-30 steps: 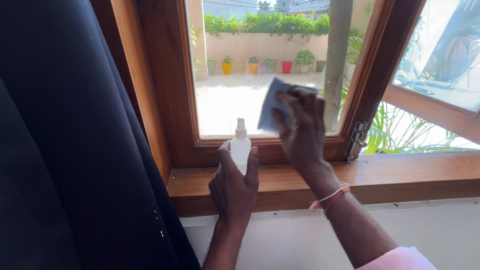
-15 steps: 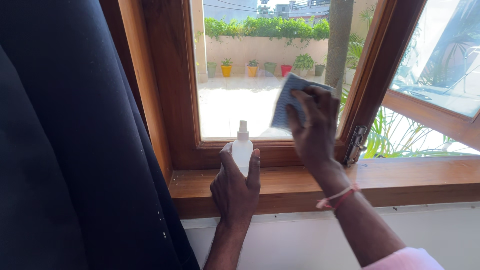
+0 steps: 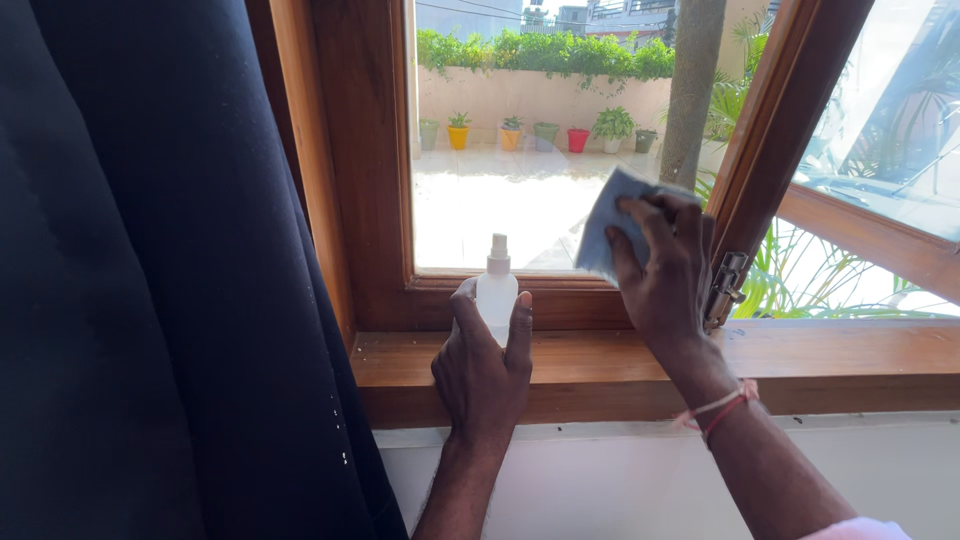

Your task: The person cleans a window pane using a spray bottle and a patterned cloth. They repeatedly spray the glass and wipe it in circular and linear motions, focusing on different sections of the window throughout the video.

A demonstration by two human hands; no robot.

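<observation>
My left hand (image 3: 482,372) sits low in the middle of the frame, fingers and thumb wrapped tight around a small white spray bottle (image 3: 496,290). The bottle stands upright, its nozzle pointing up in front of the lower edge of the glass (image 3: 500,190), its base hidden in my grip just above the wooden sill (image 3: 820,350).

My right hand (image 3: 665,270) is to the right of centre, fingers spread and pressed flat on a grey-blue cloth (image 3: 603,228). The cloth lies against the glass in the pane's lower right corner, touching or just beside the wooden frame (image 3: 365,170) on that side. Most of the cloth shows to the left of my fingers; the rest is hidden under my palm. A pink and red thread band (image 3: 718,408) circles my right wrist, and a bit of pink sleeve (image 3: 860,528) shows at the bottom right edge.

A metal latch (image 3: 724,290) hangs on the frame just right of my right hand. Beyond it, at the upper right, an open sash (image 3: 880,140) tilts outward. A dark curtain (image 3: 140,280) fills the left of the frame. Through the glass I see a sunlit terrace with coloured flowerpots (image 3: 520,135) in a row along a wall, and a grey pillar (image 3: 692,90) at the pane's right.
</observation>
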